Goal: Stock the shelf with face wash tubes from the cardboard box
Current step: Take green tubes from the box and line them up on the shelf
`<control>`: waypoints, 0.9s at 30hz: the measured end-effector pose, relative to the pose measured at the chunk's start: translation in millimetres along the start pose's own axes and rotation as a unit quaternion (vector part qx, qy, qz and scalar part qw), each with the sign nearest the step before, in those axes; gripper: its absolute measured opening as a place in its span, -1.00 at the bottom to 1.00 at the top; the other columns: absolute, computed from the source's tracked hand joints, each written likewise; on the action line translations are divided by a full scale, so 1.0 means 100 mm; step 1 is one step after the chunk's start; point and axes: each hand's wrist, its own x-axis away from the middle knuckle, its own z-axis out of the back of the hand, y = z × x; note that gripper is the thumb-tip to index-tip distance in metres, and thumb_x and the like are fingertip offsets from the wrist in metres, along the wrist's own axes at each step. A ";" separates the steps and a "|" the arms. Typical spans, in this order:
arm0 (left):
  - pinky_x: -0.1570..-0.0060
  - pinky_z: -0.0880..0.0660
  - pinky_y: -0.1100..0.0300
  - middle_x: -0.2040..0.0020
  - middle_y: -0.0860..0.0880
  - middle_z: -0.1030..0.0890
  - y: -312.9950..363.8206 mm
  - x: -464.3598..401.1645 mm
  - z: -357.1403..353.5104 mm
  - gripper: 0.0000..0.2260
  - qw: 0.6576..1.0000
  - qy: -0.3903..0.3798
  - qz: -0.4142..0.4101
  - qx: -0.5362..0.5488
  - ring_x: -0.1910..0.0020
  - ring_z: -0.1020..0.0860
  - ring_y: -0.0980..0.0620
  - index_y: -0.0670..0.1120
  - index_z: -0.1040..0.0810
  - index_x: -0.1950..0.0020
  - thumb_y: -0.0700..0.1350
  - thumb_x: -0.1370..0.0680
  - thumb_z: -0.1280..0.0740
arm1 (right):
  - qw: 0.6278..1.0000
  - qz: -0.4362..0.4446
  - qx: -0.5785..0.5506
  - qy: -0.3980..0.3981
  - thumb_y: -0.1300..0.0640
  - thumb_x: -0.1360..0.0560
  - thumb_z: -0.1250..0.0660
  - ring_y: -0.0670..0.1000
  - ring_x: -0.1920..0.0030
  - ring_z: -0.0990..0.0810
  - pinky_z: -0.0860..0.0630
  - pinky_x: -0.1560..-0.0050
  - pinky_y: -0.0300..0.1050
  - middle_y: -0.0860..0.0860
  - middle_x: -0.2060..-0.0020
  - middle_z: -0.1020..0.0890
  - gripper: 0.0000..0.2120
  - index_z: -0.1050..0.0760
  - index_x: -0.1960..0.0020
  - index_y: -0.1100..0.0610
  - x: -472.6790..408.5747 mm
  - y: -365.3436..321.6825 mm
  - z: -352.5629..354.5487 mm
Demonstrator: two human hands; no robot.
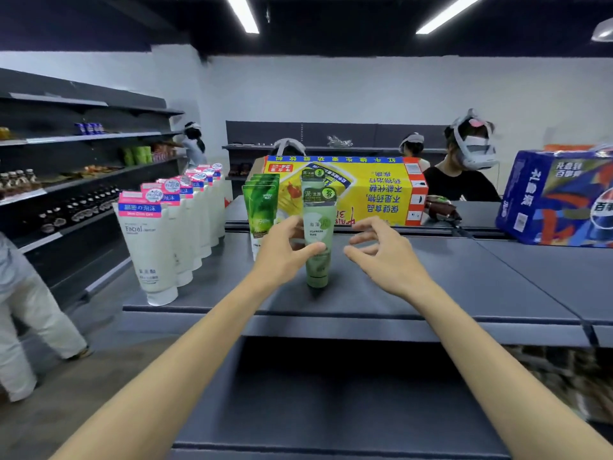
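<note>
Pale green tube [318,240] stood cap-down on shelf [464,287], pinched by left hand [282,254]; right hand [384,254] held beside tube, fingers spread.

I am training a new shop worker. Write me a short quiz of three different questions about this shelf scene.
1. True or false: the left hand grips the pale green standing tube.
2. Which tubes stand furthest left on the dark grey shelf top: A white with pink caps, B dark green?
3. The right hand is open or shut?

Key: 1 true; 2 A; 3 open.
</note>
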 end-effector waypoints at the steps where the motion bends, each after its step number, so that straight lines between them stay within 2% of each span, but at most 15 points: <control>1: -0.11 -0.60 -0.02 -0.08 0.02 -0.69 -0.01 0.00 -0.01 -0.65 1.000 0.006 0.003 0.007 -0.06 -0.64 0.08 -0.10 -0.57 -0.21 -0.15 -0.45 -0.51 | 1.000 0.003 -0.001 -0.004 0.01 -0.50 -0.41 -0.17 0.13 -0.66 -0.57 0.10 -0.17 -0.17 -0.01 -0.62 -0.70 -0.45 -0.20 -0.04 -0.05 0.04 -0.01; 4: -0.07 -0.61 0.06 -0.06 0.02 -0.69 -0.06 0.06 -0.04 -0.64 1.000 0.019 0.015 0.008 -0.04 -0.65 0.10 -0.12 -0.58 -0.17 -0.17 -0.41 -0.55 | 0.999 0.014 -0.023 -0.022 0.01 -0.49 -0.44 -0.22 0.14 -0.66 -0.54 0.18 -0.29 -0.18 0.00 -0.63 -0.68 -0.46 -0.20 -0.05 -0.13 0.10 -0.06; 6: -0.06 -0.62 0.05 -0.02 0.02 -0.71 -0.10 0.10 -0.05 -0.66 1.000 0.020 0.023 0.008 0.00 -0.66 0.10 -0.13 -0.60 -0.12 -0.19 -0.39 -0.57 | 0.998 0.027 -0.040 -0.039 0.02 -0.46 -0.48 -0.22 0.12 -0.67 -0.57 0.11 -0.33 -0.17 0.02 -0.66 -0.66 -0.50 -0.20 -0.03 -0.16 0.11 -0.13; 8: -0.06 -0.62 0.04 0.01 0.04 -0.72 -0.13 0.11 -0.05 -0.68 0.999 0.022 0.032 0.007 0.02 -0.67 0.11 -0.11 -0.63 -0.10 -0.19 -0.37 -0.58 | 0.995 0.038 -0.072 -0.049 0.07 -0.43 -0.52 -0.19 0.10 -0.69 -0.62 -0.04 -0.20 -0.13 0.04 -0.71 -0.68 -0.56 -0.16 0.01 -0.19 0.12 -0.22; 11: -0.08 -0.62 0.02 0.01 0.05 -0.72 -0.13 0.11 -0.04 -0.67 0.999 0.021 0.031 0.005 0.02 -0.67 0.13 -0.09 -0.65 -0.11 -0.18 -0.37 -0.58 | 0.990 0.040 -0.121 -0.057 0.14 -0.43 -0.52 -0.12 0.04 -0.71 -0.64 -0.11 -0.01 -0.09 0.01 -0.72 -0.71 -0.59 -0.14 0.06 -0.26 0.13 -0.32; 17: -0.06 -0.62 0.13 -0.02 0.01 -0.69 -0.18 0.06 0.05 -0.58 0.997 0.061 0.046 0.008 0.03 -0.68 0.11 -0.10 -0.59 -0.14 -0.14 -0.33 -0.62 | 0.991 0.034 -0.127 -0.036 0.20 -0.46 -0.50 -0.04 0.04 -0.72 -0.66 -0.05 0.08 -0.02 0.01 -0.72 -0.78 -0.58 -0.08 0.11 -0.48 0.16 -0.45; 20: 0.01 -0.58 0.34 -0.03 0.05 -0.67 -0.21 0.02 0.07 -0.58 0.996 0.075 0.048 -0.010 0.03 -0.67 0.15 -0.06 -0.59 -0.15 -0.10 -0.35 -0.61 | 0.991 0.018 -0.132 -0.023 0.20 -0.46 -0.50 -0.01 0.06 -0.72 -0.66 -0.04 0.11 -0.02 0.04 -0.70 -0.81 -0.57 -0.02 0.07 -0.64 0.22 -0.53; 23: 0.13 -0.49 0.52 0.00 0.08 -0.64 -0.21 -0.01 0.03 -0.60 0.995 0.087 0.048 -0.016 0.05 -0.65 0.20 -0.06 -0.59 -0.16 -0.11 -0.37 -0.59 | 0.992 0.008 -0.128 -0.011 0.21 -0.45 -0.50 0.01 0.07 -0.72 -0.66 -0.04 0.11 0.02 0.03 -0.70 -0.78 -0.57 -0.07 0.14 -0.80 0.24 -0.61; 27: 0.10 -0.55 0.44 0.05 0.21 -0.60 -0.23 -0.03 -0.06 -0.65 0.995 0.093 0.044 0.009 0.00 -0.62 0.20 0.00 -0.55 -0.10 -0.18 -0.39 -0.57 | 0.994 0.007 -0.109 0.000 0.19 -0.44 -0.51 0.01 0.08 -0.71 -0.66 -0.02 0.09 0.02 0.05 -0.69 -0.79 -0.56 -0.03 0.11 -1.00 0.27 -0.69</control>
